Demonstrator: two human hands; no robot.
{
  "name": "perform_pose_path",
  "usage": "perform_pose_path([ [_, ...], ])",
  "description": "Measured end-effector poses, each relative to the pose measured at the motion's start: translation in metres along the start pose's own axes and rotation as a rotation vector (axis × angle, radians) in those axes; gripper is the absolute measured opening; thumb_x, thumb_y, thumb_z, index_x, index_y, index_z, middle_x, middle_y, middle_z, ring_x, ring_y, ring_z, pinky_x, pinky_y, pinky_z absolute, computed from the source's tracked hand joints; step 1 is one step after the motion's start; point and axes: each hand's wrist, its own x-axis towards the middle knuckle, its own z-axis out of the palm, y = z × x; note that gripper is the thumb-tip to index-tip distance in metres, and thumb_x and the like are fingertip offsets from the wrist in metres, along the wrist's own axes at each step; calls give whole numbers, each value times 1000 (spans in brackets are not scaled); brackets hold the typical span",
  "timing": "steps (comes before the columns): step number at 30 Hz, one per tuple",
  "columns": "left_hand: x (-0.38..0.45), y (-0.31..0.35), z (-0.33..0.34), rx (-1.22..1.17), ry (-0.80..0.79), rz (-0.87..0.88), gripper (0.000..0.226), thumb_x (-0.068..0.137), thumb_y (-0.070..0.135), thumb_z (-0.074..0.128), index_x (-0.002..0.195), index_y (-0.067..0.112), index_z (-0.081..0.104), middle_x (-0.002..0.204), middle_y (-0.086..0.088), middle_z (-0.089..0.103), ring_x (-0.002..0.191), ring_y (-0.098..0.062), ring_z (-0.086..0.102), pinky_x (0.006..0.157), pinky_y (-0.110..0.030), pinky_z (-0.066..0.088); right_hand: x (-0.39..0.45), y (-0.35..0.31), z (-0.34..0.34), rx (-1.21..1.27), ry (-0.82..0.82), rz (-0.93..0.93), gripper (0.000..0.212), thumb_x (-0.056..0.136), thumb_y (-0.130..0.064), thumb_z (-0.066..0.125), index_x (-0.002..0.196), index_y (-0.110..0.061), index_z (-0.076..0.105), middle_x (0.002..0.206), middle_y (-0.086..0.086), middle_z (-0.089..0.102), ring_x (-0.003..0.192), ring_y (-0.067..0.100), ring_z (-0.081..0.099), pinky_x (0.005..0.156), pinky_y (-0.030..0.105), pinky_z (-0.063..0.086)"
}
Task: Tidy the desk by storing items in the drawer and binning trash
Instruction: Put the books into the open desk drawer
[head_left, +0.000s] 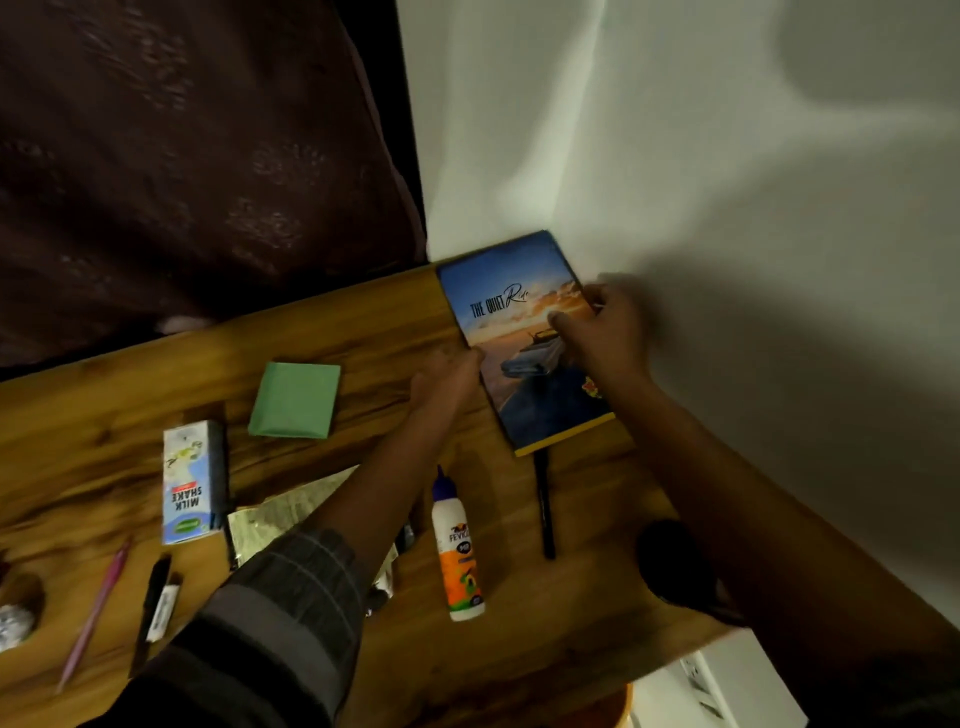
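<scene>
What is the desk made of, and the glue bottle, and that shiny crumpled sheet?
The desk looks like wood or a wood-look laminate: brown grain streaks with a slight sheen. The glue bottle seems to be smooth white plastic with a printed orange label and a blue cap. The crumpled sheet looks like metal foil or foil wrapper: creased and reflective.

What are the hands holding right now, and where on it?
Both hands hold the notebook: the left hand grips its left edge, the right hand pinches its right edge, thumb on the cover.

On the desk (363, 322), the book (524, 338) lies rightmost, glue bottle (460, 551) before it, carton (189, 483) left.
</scene>
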Motion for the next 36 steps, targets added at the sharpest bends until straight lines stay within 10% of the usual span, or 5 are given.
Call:
perform_pose_path([
  [5, -22, 37, 7, 3, 108, 22, 30, 92, 47, 66, 111, 24, 68, 115, -5, 71, 102, -27, 68, 90, -40, 58, 17, -1, 5, 49, -7, -7, 40, 80, -20, 77, 118, -14, 67, 101, 3, 71, 91, 22, 70, 85, 45, 60],
  [17, -1, 21, 16, -115, 46, -31, 23, 88, 31, 74, 105, 16, 75, 102, -5, 76, 96, -25, 71, 89, -43, 61, 32, 0, 15, 51, -38, 20, 53, 89, -20, 72, 140, -11, 58, 114, 4, 70, 97, 18, 68, 91, 35, 57],
  [31, -33, 20, -36, -499, -68, 52, 21, 101, 13, 61, 121, 18, 67, 117, -8, 74, 102, -25, 74, 87, -44, 62, 23, 12, 11, 29, -15, 41, 19, 88, -24, 62, 98, -14, 73, 93, 9, 75, 85, 26, 71, 82, 49, 59],
  [36, -68, 5, -84, -494, -93, 94, 17, 101, 16, 61, 115, 22, 69, 109, -3, 78, 97, -26, 76, 85, -47, 62, 5, 9, 17, 241, -31, 152, 28, 88, -13, 74, 115, -17, 75, 109, 8, 74, 90, 17, 70, 86, 38, 60],
])
